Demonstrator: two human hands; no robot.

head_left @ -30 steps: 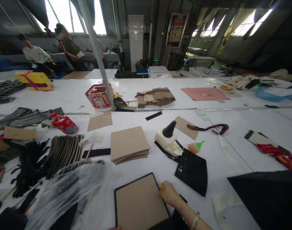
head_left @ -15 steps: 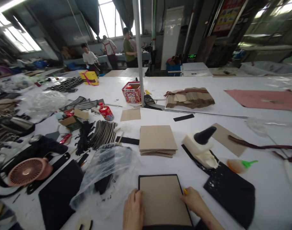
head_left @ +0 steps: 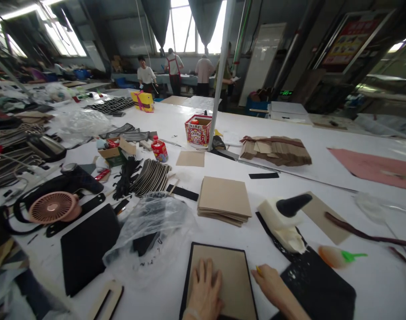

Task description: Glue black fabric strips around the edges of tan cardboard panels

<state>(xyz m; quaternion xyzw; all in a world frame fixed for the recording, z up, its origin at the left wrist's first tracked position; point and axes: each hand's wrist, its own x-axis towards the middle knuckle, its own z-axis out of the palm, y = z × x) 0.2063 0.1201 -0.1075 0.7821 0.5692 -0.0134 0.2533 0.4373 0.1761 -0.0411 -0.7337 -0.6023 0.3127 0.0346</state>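
A tan board (head_left: 231, 266) with a black border lies at the table's near edge. My left hand (head_left: 204, 284) rests flat on it, fingers spread. Just off the board's right edge is my right hand (head_left: 268, 278), its fingers closed round a small yellow object (head_left: 258, 269); only the tip shows, so its kind is unclear. Beyond the board sits a stack of tan boards (head_left: 224, 198). To the right, a cream-coloured container (head_left: 276, 213) with a black handle-like piece stands on black sheet material (head_left: 323, 284).
Crumpled clear plastic (head_left: 149, 231) and a black panel (head_left: 89, 249) lie on the left, near a pink fan (head_left: 54, 208). Further back are a red bottle (head_left: 159, 149), a patterned box (head_left: 198, 131) by a pole, and brown pieces (head_left: 278, 151). An orange-and-green item (head_left: 339, 257) lies right.
My left hand has moved from the board's left edge onto its face and spread flat. My right hand now sits slightly away from the right edge. The view has shifted and tilted.
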